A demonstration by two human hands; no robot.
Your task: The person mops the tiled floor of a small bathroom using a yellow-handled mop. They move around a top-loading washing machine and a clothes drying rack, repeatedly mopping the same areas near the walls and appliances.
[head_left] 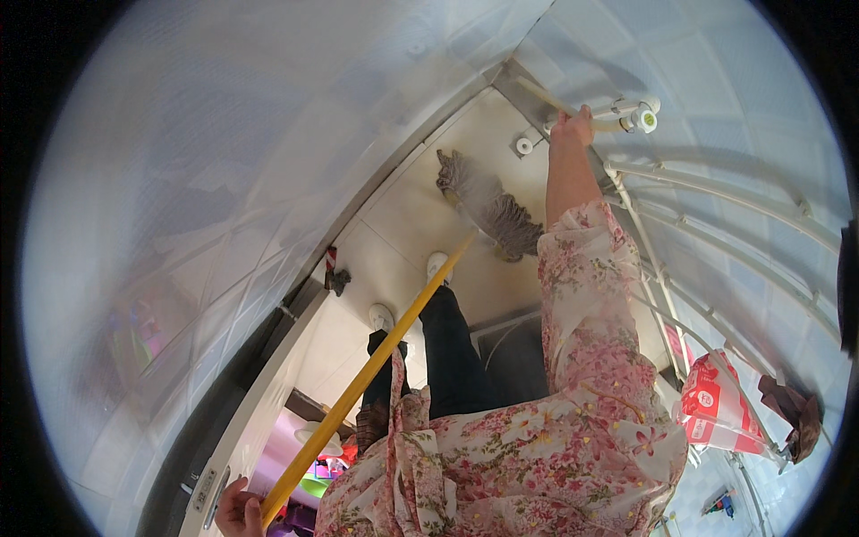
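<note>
My left hand (240, 508), at the lower left, is closed around the end of a yellow mop handle (376, 362). The handle slants across the view and down to a grey-brown mop head (493, 201), which is spread on the tiled floor. A hazy blur covers part of the mop strands. With the arm stretched out, my right hand (574, 125) grips a pale hose (545, 94) near the far corner. One part of the hose points toward that corner. Its other part runs to a white pipe fitting (644, 121) with a green-marked cap.
A round floor drain (524, 145) lies beyond the mop head. White pipe racks (731, 201) line the right wall, with a red-and-white bag (718, 403) and a brown cloth (792, 416) on them. At the left is a door edge (208, 493); a small brush-like object (337, 275) lies near the wall.
</note>
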